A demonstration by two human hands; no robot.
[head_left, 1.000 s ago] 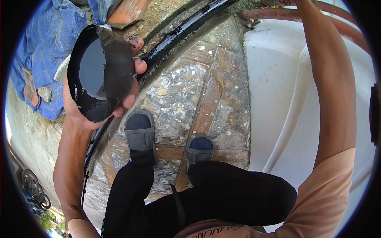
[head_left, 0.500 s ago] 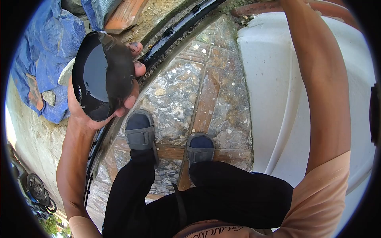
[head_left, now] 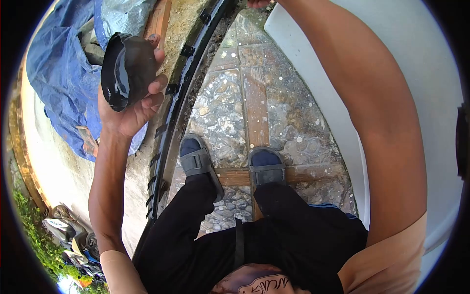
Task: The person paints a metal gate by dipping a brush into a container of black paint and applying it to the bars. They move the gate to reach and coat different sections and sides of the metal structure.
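Observation:
My left hand (head_left: 128, 118) is wrapped around a cut-off container (head_left: 140, 66) with a jagged rim and dark sides. Glossy black liquid (head_left: 121, 73), which looks like paint, lies in it, and the container is tilted. A long shiny black metal bar (head_left: 182, 90) with short side tabs runs beside this hand, a little to its right. At the top edge of the view only a small part of my right hand (head_left: 259, 3) shows, close to the bar's far end. What its fingers do is out of sight.
A blue tarp (head_left: 61, 73) covers stones and brick at the left. My sandalled feet (head_left: 196, 159) stand on stone paving (head_left: 220, 112) spotted with white. A white curved panel (head_left: 338, 63) borders the right side. Motorcycles (head_left: 73, 237) and plants (head_left: 29, 220) appear lower left.
The view has shifted, showing more of the bar and its tabs. The container in my left hand has tipped, so less of the liquid shows. My right hand's fingers have come partly into view.

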